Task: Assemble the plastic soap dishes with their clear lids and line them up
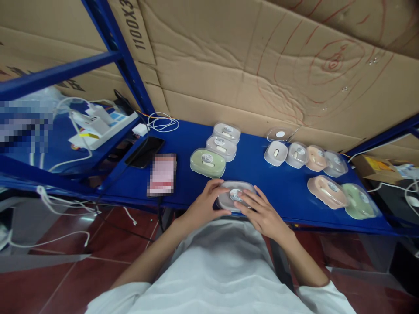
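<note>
A grey container with a clear lid and a round sticker lies at the near edge of the blue table, between my hands. My left hand grips its left end, thumb at the near side and fingers at the far side. Over the lid's right part rests my right hand, its fingers spread and touching the lid near the sticker. Just beyond sits a green lidded container, with a grey one and another grey one behind it.
Several more containers, such as a peach one and a green one, stand on the right of the blue table. A black phone, a blurred-out screen, a white cable and a power strip are left.
</note>
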`<state>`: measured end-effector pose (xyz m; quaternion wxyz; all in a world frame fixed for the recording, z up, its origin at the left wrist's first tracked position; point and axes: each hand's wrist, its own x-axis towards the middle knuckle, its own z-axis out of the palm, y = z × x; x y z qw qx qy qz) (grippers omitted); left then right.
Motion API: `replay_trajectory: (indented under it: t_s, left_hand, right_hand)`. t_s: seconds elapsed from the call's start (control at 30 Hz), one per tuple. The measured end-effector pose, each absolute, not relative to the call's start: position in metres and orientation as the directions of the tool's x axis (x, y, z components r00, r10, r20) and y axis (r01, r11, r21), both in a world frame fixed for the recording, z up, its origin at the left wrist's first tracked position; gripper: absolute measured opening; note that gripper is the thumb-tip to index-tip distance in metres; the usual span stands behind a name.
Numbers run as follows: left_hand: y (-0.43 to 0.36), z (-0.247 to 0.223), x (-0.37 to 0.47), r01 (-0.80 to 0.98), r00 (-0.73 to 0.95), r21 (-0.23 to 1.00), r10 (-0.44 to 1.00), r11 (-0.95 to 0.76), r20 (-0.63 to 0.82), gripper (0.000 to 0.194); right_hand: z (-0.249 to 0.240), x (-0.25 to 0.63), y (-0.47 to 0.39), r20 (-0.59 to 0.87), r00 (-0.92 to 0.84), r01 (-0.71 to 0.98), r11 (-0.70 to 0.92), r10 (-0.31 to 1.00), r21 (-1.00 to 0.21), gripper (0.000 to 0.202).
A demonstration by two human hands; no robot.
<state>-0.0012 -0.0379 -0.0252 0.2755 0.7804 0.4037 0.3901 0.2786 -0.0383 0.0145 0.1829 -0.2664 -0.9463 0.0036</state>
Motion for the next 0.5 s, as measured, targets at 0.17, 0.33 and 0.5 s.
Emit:
replay_trajectory:
  t_s: [0.17,0.33,0.5]
  left_hand:
    - [-0.039,-0.022,0.000,0.440,0.359,0.748,0.860,-0.498,0.362,0.066]
    - [-0.040,-0.018,0.001,0.458,0.401,0.730,0.851,-0.508,0.340,0.066]
    - [-0.040,-0.019,0.002,0.473,0.409,0.710,0.844,-0.522,0.347,0.064]
  right_hand:
    - [0.002,0.278,-0.035,0.413,-0.752,0.514,0.849,0.514,-0.120,0.057]
    - [-0.003,0.284,-0.037,0.453,-0.703,0.559,0.820,0.548,-0.125,0.060]
    - [-0.007,0.285,-0.046,0.450,-0.700,0.579,0.810,0.555,-0.100,0.061]
